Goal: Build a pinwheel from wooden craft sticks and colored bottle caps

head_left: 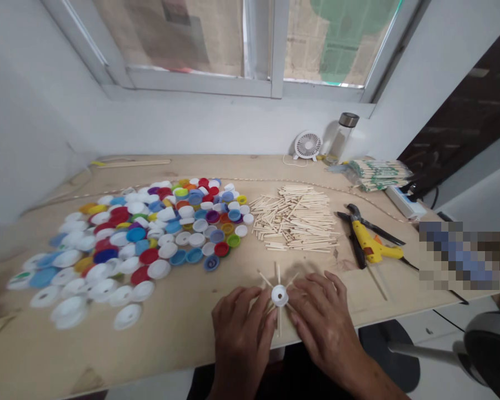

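A white bottle cap (279,295) with a dark spot at its centre lies near the table's front edge. Thin wooden sticks (279,272) radiate from it like spokes. My left hand (240,325) is at the cap's left, thumb and forefinger closed in on its side and the sticks there. From the right, my right hand (327,322) has its forefinger and thumb at the opposite sticks, its other fingers curled loosely. Both hands partly hide the side sticks. Beyond them lie a pile of short wooden sticks (306,219) and a wide spread of coloured bottle caps (148,255).
At right lie a yellow glue gun (369,241) and dark-handled pliers (357,244). Behind them are a power strip (406,203) and bagged sticks (381,173). A small white fan (308,145) and a glass bottle (340,139) stand at the wall. A stool (391,355) is below, right.
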### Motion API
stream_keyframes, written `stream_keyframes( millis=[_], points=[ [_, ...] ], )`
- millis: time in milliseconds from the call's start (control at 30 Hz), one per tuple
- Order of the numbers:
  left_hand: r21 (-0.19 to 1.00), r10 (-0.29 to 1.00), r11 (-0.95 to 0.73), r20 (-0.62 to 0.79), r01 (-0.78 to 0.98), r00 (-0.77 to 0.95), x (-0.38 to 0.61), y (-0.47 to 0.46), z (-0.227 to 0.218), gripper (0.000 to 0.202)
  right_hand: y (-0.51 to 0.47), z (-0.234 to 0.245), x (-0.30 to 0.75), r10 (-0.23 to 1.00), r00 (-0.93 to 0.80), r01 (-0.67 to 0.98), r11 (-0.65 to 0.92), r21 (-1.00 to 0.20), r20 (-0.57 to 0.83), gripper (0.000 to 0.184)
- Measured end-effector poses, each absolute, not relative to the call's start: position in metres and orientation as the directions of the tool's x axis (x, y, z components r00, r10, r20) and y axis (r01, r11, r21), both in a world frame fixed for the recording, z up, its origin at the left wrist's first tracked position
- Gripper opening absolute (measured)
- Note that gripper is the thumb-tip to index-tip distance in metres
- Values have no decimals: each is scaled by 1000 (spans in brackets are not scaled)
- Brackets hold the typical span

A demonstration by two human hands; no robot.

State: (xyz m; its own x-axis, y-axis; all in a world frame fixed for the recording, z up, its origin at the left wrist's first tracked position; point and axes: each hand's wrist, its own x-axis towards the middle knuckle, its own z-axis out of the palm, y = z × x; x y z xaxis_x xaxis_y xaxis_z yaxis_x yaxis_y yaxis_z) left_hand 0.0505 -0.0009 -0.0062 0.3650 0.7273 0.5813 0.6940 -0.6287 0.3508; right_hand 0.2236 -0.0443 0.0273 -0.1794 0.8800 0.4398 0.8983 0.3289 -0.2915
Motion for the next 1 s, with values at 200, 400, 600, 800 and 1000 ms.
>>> stream_keyframes(
  millis=[200,400,600,800,1000],
  points=[
    [362,730,-637,567,681,381,55,3,-5,24,-45,21,228,882,-215,913,334,-234,420,30],
    [395,729,-636,590,662,348,60,3,-2,18,-44,14,232,875,-218,906,346,-243,433,35],
    [406,725,-645,593,648,350,63,4,-2,18,-43,12,234,863,-224,901,361,-242,452,39],
    [416,726,-641,602,645,332,67,5,-2,15,-41,8,237,851,-247,890,388,-238,464,41],
    [419,727,-639,603,645,329,67,6,-3,15,-41,5,238,835,-269,886,410,-216,480,42]
  ],
)
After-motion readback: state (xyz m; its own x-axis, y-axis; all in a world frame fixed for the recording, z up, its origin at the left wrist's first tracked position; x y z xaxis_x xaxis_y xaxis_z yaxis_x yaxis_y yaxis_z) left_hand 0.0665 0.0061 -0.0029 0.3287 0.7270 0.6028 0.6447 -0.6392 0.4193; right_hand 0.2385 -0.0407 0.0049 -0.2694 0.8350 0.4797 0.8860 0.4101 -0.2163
